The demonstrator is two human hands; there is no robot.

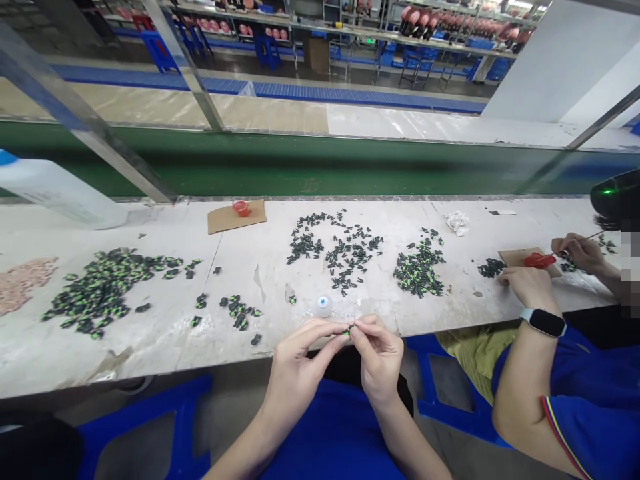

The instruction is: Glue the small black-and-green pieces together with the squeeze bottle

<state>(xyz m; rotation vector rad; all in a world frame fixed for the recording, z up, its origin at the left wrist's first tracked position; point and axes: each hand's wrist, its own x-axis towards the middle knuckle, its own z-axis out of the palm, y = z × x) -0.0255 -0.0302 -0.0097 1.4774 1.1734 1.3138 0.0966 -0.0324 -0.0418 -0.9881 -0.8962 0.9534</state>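
Observation:
Thumb and fingertips of my left hand [305, 353] are closed on a small black-and-green part [349, 330]. My right hand [377, 353] pinches the same part from the other side, so the fingertips nearly meet over the table's front edge. Fingers cover most of the part. Just beyond them stands a small white bottle with a blue tip [323, 306]. To the left lies a small group of black-and-green parts [240, 312], with a larger heap [107, 287] farther left. Ahead are scattered small black pieces [353, 253], and right of them a pile of black-and-green pieces [420, 267].
A red cup [241, 209] sits on cardboard [215, 222]. At far left are pinkish pieces [25, 283] and a large white bottle [60, 193]. On the right a co-worker's hands [533, 287] work near a red container [539, 260]. A green conveyor belt [300, 167] runs behind the table.

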